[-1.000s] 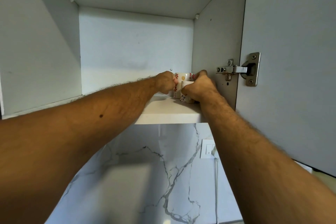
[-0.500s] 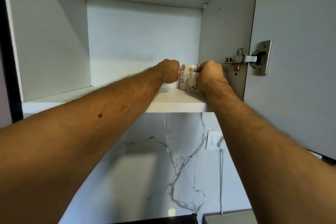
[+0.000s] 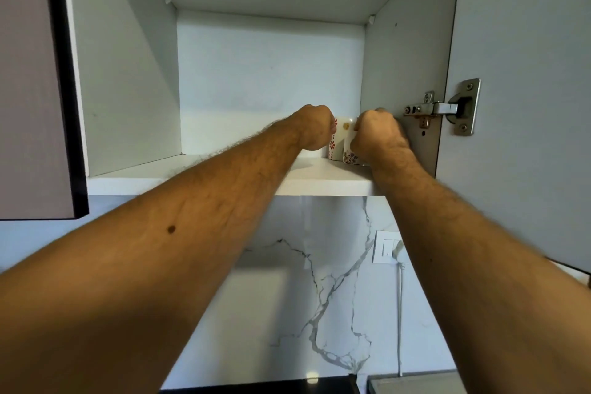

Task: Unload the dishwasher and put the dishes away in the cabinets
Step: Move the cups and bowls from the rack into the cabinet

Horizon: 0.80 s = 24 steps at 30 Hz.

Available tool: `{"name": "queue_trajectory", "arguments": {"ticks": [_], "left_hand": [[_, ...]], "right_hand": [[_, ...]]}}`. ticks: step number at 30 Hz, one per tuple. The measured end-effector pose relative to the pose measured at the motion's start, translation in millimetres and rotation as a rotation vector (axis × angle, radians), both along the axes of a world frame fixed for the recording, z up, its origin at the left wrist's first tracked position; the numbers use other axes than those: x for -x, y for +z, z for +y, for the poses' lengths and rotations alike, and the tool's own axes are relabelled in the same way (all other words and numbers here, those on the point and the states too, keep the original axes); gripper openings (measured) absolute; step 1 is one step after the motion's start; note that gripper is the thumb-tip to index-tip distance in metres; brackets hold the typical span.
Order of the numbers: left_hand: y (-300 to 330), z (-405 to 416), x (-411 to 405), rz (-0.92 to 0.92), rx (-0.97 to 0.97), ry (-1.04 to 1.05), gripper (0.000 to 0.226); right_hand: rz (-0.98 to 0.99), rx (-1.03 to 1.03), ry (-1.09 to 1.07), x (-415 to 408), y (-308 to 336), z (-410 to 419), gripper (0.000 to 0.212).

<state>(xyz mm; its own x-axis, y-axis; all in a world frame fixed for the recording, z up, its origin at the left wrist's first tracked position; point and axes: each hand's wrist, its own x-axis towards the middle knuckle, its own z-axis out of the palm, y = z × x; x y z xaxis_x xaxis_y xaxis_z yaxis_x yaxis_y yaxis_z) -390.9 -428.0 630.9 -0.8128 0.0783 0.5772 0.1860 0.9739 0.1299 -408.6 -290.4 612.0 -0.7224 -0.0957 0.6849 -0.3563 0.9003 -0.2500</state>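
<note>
floral ceramic cups (image 3: 343, 141) on smooth white shelf (image 3: 319, 181), both hands curled gripping them

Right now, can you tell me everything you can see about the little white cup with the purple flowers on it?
The small white cup with purple flowers looks like glazed ceramic. It stands upright on the white cabinet shelf, far right, near the side wall. Only its lower left part shows; the right hand curls round it and hides the rest. Just behind it on the left stands a taller white cup with red flowers, which the left hand holds. I cannot tell whether the two cups touch.
</note>
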Motion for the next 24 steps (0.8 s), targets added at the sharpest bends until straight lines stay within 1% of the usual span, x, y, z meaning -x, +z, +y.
{"name": "queue_trajectory", "arguments": {"ticks": [2, 6, 10, 12, 15, 17, 19, 20, 22, 24], "left_hand": [[-2, 3, -5, -0.006, -0.001, 0.019, 0.025], [-15, -2, -14, -0.012, 0.0, 0.104, 0.035], [-29, -16, -17, -0.038, -0.015, 0.184, 0.038], [-30, -18, -20, -0.025, -0.043, 0.185, 0.038], [-31, -13, -25, -0.013, -0.057, 0.171, 0.036], [-33, -9, -29, -0.029, -0.052, 0.186, 0.032], [-34, -6, -33, -0.019, -0.047, 0.234, 0.02], [-33, -6, -36, 0.002, -0.053, 0.263, 0.016], [-31, -5, -41, 0.053, -0.073, 0.304, 0.015], [-29, -2, -45, 0.107, -0.09, 0.306, 0.023]], "right_hand": [[-0.007, 0.004, 0.001, -2, 0, 1, 0.038], [-0.026, 0.015, -0.017, -3, -1, 3, 0.041], [-0.056, 0.016, -0.008, -3, 0, 3, 0.045], [-0.06, 0.016, -0.007, -3, 1, 3, 0.047], [-0.07, 0.031, -0.011, -5, 0, 2, 0.049], [-0.057, 0.092, 0.016, -7, -1, 1, 0.047], [0.006, 0.166, 0.062, -10, -1, -2, 0.042], [0.047, 0.172, 0.069, -14, 0, -4, 0.04], [0.083, 0.11, 0.035, -20, 1, -6, 0.041], [0.044, 0.04, 0.014, -27, -2, -7, 0.044]]}}
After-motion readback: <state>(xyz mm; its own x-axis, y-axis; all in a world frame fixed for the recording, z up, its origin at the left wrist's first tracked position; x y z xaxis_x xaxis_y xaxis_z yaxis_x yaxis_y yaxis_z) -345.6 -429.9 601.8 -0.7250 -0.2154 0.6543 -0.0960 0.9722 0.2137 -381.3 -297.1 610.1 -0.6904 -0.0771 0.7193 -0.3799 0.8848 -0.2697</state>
